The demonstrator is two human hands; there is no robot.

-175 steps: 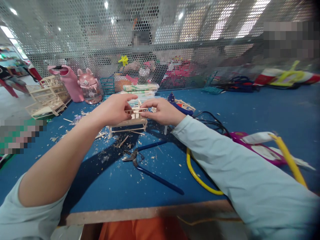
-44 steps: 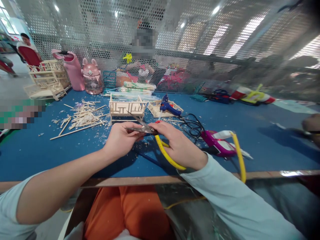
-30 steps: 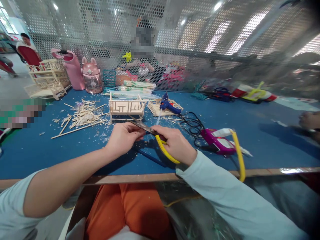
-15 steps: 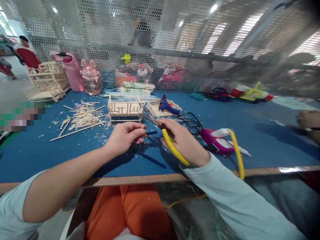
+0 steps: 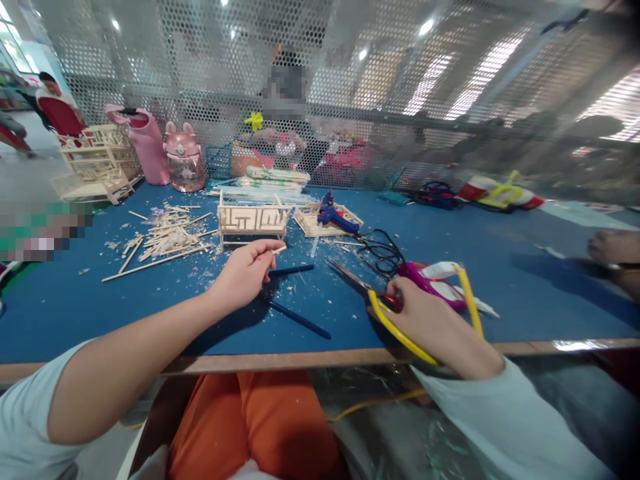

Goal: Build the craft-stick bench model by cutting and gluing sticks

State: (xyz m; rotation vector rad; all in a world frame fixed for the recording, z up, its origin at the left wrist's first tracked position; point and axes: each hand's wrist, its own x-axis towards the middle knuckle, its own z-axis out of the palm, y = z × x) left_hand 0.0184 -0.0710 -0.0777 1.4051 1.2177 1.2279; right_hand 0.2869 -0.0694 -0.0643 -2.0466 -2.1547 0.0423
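Note:
A short wooden stick [image 5: 279, 251] is pinched between the thumb and fingers of my left hand [image 5: 249, 270], just in front of a small wooden stick frame [image 5: 253, 223]. My right hand [image 5: 425, 313] is closed around the handles of a pair of scissors [image 5: 353, 275] low over the mat, blades pointing to the upper left. A yellow measuring tape [image 5: 406, 339] loops around this hand. Two dark blue strips [image 5: 301, 320] lie on the mat between my hands. Behind them a blue glue gun [image 5: 334, 215] rests on a flat wooden frame [image 5: 309, 220].
Loose sticks and scraps [image 5: 173, 237] are heaped at left. A taller wooden model [image 5: 95, 167], a pink bottle [image 5: 150, 147] and a clear-bodied bottle [image 5: 184, 160] stand behind. A purple device [image 5: 417, 273] with a black cord lies right. Another person's hand [image 5: 613, 250] rests at far right.
My right hand has moved right and toward me with the scissors, away from my left hand. My left hand has shifted slightly left, still holding the stick.

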